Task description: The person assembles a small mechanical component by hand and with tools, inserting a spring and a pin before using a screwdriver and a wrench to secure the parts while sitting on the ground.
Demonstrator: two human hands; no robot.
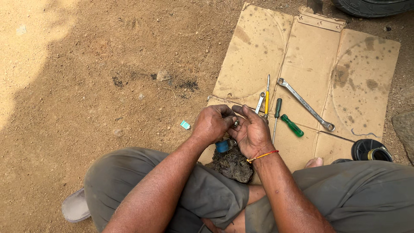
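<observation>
My left hand [213, 123] is closed around a small metal part [236, 123], with a blue piece [222, 146] showing beneath it. My right hand [251, 131] is cupped palm-up against the left, fingers touching that part; a red and yellow thread circles its wrist. Both hands hover above a dirty grey rag [233, 165] lying between my crossed legs. How the blue piece joins the metal part is hidden by my fingers.
A stained flattened cardboard sheet [310, 56] lies on the dirt ahead. On it rest a ring spanner [306, 105], a yellow screwdriver [267, 97], two green-handled screwdrivers [292, 125], and a small spanner [260, 102]. A black rubber part [371, 149] sits at right; a tyre [371, 6] at top.
</observation>
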